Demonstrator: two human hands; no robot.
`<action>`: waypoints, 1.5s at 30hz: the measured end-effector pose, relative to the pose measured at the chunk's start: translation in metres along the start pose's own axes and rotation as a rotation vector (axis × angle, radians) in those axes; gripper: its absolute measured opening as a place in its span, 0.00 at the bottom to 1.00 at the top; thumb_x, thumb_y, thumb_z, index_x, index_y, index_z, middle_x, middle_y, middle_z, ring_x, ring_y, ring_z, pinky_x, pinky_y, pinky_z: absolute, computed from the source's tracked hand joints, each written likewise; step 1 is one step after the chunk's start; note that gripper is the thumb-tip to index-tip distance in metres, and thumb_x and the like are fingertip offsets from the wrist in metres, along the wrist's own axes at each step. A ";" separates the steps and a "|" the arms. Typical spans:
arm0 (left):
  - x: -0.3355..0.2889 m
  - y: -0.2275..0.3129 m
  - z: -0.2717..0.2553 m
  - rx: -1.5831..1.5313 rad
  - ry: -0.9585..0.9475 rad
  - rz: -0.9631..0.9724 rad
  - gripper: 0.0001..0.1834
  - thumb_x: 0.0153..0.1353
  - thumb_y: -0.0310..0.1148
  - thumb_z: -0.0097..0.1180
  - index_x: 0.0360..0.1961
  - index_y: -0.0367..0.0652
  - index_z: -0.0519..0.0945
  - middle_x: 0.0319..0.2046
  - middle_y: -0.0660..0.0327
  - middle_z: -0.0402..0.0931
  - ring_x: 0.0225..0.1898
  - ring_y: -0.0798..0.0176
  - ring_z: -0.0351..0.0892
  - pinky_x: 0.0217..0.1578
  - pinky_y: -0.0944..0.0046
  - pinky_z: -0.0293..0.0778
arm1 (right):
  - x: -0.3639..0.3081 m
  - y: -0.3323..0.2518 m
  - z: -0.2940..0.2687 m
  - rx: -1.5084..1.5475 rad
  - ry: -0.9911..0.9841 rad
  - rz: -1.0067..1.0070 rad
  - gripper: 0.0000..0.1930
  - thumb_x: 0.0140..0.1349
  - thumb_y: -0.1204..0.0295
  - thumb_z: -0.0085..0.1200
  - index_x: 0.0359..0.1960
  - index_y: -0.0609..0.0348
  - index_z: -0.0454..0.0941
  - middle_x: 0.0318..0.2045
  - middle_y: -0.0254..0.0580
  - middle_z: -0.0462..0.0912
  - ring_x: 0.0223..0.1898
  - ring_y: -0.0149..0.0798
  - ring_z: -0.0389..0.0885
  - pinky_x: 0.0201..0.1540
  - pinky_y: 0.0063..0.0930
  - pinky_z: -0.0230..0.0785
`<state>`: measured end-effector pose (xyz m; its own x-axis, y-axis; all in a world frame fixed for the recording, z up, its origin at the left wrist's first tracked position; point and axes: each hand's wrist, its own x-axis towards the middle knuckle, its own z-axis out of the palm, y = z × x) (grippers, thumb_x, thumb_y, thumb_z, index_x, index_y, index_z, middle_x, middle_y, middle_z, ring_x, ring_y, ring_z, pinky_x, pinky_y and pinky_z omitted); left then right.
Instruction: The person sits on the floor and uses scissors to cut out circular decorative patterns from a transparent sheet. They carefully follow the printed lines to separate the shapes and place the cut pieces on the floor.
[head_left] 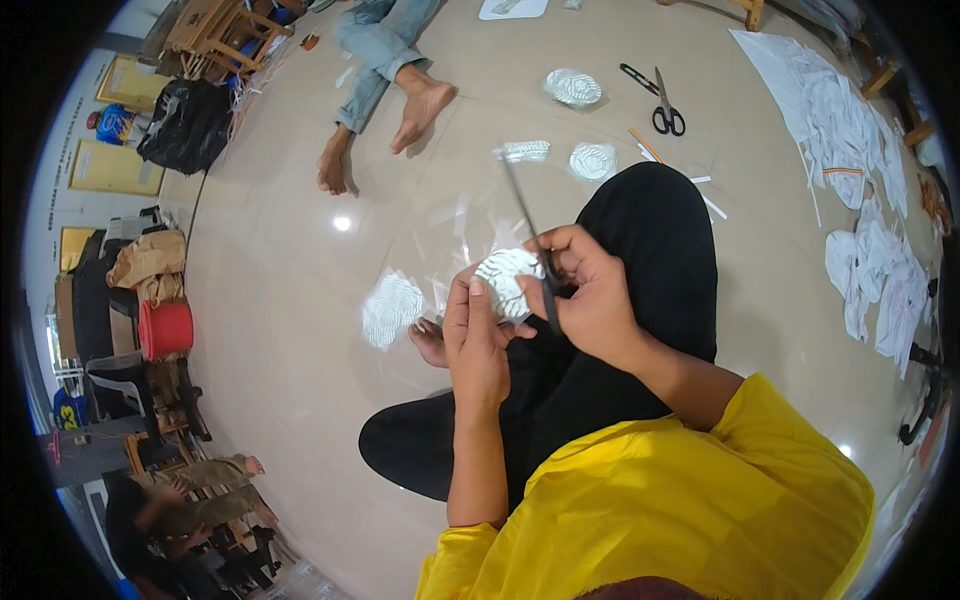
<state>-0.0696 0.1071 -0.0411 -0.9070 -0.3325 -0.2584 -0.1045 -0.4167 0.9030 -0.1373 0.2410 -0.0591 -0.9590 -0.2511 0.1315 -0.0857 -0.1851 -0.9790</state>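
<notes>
My left hand [478, 335] pinches a roundish silver piece with dark wavy stripes [508, 272] above my crossed legs. In my right hand [592, 295] is a pair of scissors [527, 212], its handles within my fingers and a blade pointing away from me. The scissors lie against the right edge of the striped piece; whether the blades are parted is hard to make out. On the floor left of my left hand lies a similar striped piece in clear film [392, 310]. Scraps of clear film [455, 245] are scattered just beyond my hands.
Further silver pieces [573, 88] lie ahead. Near them are black-handled scissors [669, 118] and a green-and-black cutter [638, 78]. White cloth [835, 130] is heaped at right. Another person's bare feet [422, 108] rest far left. Chairs and bags [190, 125] line the left side.
</notes>
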 end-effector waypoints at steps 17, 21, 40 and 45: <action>0.236 -0.137 0.017 0.508 -0.173 -0.088 0.22 0.79 0.34 0.41 0.70 0.42 0.66 0.34 0.64 0.72 0.32 0.69 0.72 0.33 0.64 0.73 | 0.002 -0.003 -0.015 -0.141 -0.044 -0.161 0.24 0.56 0.78 0.76 0.50 0.64 0.75 0.36 0.43 0.91 0.40 0.31 0.92 0.44 0.23 0.83; 0.254 -0.135 0.041 0.497 -0.196 -0.109 0.23 0.78 0.35 0.43 0.71 0.44 0.65 0.47 0.58 0.74 0.44 0.64 0.74 0.45 0.59 0.75 | 0.008 0.000 -0.017 -0.172 -0.080 -0.158 0.24 0.56 0.78 0.76 0.50 0.64 0.75 0.36 0.43 0.91 0.40 0.31 0.92 0.45 0.24 0.83; 0.280 -0.168 0.032 -0.080 -0.027 -0.300 0.23 0.70 0.23 0.58 0.63 0.33 0.66 0.44 0.58 0.79 0.44 0.61 0.82 0.50 0.61 0.83 | 0.016 0.013 -0.021 -0.096 -0.085 -0.053 0.22 0.57 0.75 0.77 0.50 0.61 0.78 0.36 0.43 0.88 0.39 0.36 0.92 0.42 0.26 0.83; 0.290 -0.188 0.039 -0.518 0.098 -0.570 0.14 0.76 0.27 0.50 0.59 0.34 0.68 0.48 0.50 0.80 0.49 0.55 0.86 0.50 0.56 0.86 | 0.016 0.013 -0.021 -0.085 -0.065 -0.057 0.22 0.57 0.75 0.77 0.50 0.61 0.79 0.37 0.44 0.88 0.39 0.36 0.91 0.42 0.25 0.83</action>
<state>-0.3290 0.1217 -0.2731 -0.7275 -0.0117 -0.6860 -0.3180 -0.8802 0.3524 -0.1597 0.2545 -0.0728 -0.9326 -0.3042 0.1943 -0.1646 -0.1205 -0.9790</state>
